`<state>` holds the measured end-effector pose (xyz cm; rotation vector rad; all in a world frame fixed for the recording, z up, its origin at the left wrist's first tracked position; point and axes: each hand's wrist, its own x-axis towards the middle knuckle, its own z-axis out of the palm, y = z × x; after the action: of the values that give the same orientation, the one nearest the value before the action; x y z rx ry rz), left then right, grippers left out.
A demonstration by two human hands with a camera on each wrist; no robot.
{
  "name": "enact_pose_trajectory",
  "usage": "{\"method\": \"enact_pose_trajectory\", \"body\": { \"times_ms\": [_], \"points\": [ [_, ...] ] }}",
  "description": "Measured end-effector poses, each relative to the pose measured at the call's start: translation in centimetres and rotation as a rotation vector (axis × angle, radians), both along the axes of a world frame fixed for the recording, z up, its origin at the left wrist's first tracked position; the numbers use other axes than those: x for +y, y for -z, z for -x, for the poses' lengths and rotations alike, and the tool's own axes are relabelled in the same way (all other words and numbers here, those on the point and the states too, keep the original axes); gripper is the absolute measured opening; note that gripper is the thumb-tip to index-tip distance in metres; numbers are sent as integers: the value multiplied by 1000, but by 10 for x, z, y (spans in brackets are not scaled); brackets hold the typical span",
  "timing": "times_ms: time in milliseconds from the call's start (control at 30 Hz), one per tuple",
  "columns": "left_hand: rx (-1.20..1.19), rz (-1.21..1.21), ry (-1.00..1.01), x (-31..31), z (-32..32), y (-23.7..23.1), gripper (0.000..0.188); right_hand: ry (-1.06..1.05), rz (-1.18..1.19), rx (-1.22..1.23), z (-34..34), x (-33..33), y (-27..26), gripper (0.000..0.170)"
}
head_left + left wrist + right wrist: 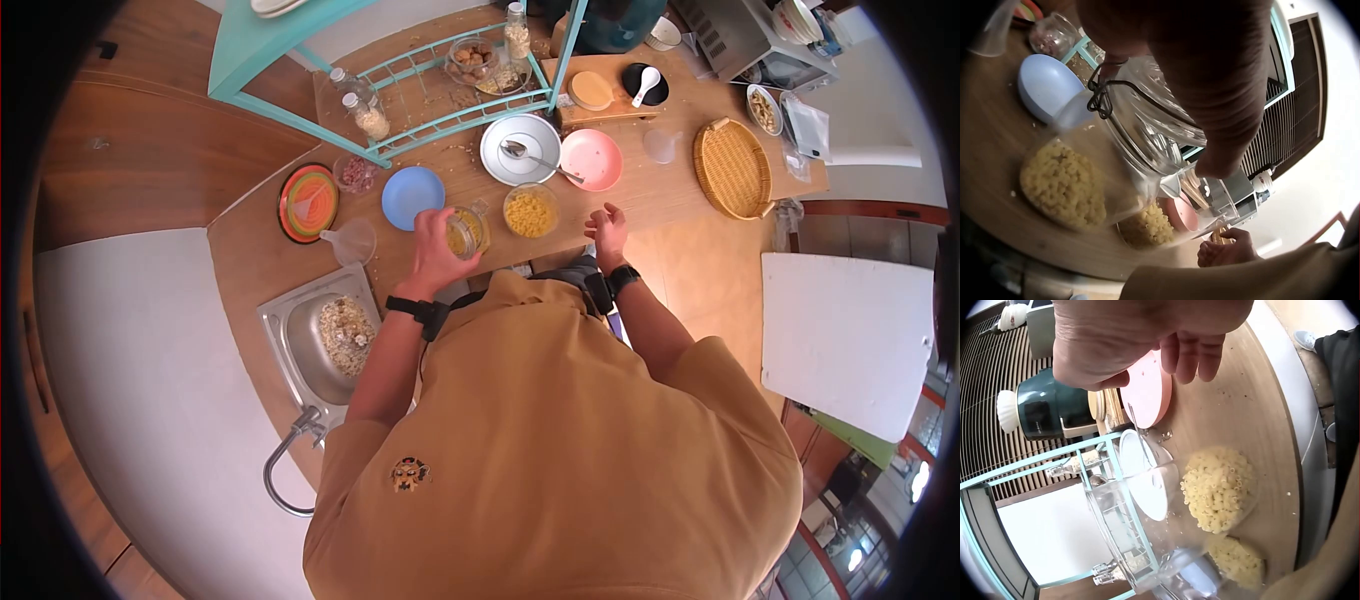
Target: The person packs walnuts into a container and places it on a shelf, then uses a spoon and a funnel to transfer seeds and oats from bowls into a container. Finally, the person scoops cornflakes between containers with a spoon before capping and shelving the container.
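The left hand [440, 252] grips a clear glass jar [466, 232] by its top. In the left wrist view that jar has a wire clasp, a glass lid and yellow pasta [1065, 186] low inside it. Just right of the jar stands a clear container of yellow pasta [530, 211], also seen in the right wrist view as a heap of short tubes [1217, 489]. The right hand [608, 238] hovers near the counter's front edge, right of that container, its fingers loosely bent and holding nothing [1154, 344].
A blue bowl [413, 198] lies left of the jar; a white bowl [520, 149] with a spoon and a pink bowl [591, 160] stand behind. Further out are a teal rack [450, 125], a wicker basket [733, 168], a funnel [352, 242] and a sink [310, 350] holding pale pieces.
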<state>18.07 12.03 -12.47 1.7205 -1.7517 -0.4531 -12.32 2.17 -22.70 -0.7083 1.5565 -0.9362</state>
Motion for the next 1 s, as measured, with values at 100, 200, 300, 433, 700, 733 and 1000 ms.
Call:
{"method": "enact_pose_trajectory", "body": {
  "times_ms": [100,200,300,433,700,733,1000],
  "points": [
    [-10,-16,-18,0,-1,1,79,-14,118,102,5,14,-5,43],
    [-108,0,-46,-2,5,-10,78,-37,324,310,1,22,-44,35],
    [-160,-34,-39,-8,8,-12,75,-263,790,484,-17,17,-100,31],
    [-123,-159,-51,-12,13,-21,70,-468,953,477,-59,-1,-153,24],
    [-71,31,-45,4,0,-21,68,-1144,820,568,-142,-38,-148,19],
    [-61,57,-49,7,-2,-22,68,-1145,825,568,-151,-44,-142,19],
    [-90,-2,-107,26,-11,-23,71,-1772,527,897,-206,-52,-109,26]
  ]
}}
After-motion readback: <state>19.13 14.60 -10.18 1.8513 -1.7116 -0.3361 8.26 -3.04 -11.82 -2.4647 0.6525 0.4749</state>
